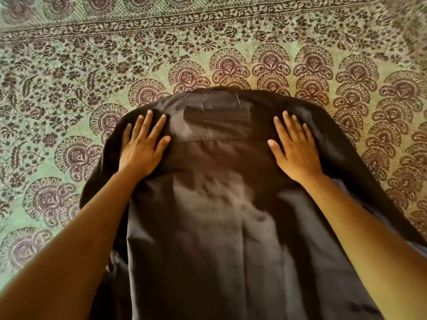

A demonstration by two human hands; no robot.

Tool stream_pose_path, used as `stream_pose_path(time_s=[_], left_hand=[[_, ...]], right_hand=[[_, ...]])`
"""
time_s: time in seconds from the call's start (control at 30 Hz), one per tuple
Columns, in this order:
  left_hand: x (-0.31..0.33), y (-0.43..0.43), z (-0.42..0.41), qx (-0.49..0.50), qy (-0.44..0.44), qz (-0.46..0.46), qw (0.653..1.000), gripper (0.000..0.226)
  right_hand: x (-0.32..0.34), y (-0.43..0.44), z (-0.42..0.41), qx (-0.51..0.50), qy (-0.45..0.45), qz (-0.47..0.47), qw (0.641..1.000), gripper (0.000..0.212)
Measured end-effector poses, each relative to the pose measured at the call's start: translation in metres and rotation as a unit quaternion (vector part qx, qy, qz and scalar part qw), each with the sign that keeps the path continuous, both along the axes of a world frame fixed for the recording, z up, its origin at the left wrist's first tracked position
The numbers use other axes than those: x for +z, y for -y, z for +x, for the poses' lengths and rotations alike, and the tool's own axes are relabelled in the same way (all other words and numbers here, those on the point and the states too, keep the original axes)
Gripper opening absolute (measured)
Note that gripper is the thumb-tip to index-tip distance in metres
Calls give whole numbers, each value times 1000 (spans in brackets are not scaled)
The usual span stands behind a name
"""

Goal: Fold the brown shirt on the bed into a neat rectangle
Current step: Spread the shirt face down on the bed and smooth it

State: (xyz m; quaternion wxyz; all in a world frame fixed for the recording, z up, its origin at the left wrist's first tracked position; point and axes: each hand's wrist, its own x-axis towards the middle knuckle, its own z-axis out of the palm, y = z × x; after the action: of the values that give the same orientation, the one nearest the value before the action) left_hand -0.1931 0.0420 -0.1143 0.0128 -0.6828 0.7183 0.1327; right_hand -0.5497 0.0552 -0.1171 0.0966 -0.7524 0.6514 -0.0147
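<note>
Both hands flat, fingers straight, left hand and right hand pressing brown shirt shoulders; risk: sleeves outside hands bunch, skewing fold on bed.

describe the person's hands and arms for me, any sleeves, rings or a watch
Two bare hands, no gloves. The left hand and right hand show no rings, and neither wrist carries a watch or bracelet. The nails look short and unpainted. The left forearm and right forearm are uncovered as far as the picture's edge, so no sleeve shows.
</note>
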Motion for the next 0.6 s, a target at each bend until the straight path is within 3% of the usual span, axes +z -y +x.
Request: stream_pose_path(time_s=[0.07,0.17,0.27,0.37,0.47,0.6], left_hand=[[8,-1,-3,22,-4,-28,999,50],[34,16,-25,100,-59,-145,983,43],[51,52,-43,142,-119,-157,970,35],[64,86,-65,157,-152,-95,971,36],[62,113,-80,191,-123,50,973,42],[72,131,-90,120,-96,203,967,59]], right_hand=[[6,-1,2,-11,30,-7,999,72],[20,18,19,-54,97,-87,990,59],[37,55,45,-77,172,-142,972,47],[51,90,68,-105,151,-80,980,49],[61,112,82,-175,105,28,979,55],[67,123,77,-174,93,132,971,53]])
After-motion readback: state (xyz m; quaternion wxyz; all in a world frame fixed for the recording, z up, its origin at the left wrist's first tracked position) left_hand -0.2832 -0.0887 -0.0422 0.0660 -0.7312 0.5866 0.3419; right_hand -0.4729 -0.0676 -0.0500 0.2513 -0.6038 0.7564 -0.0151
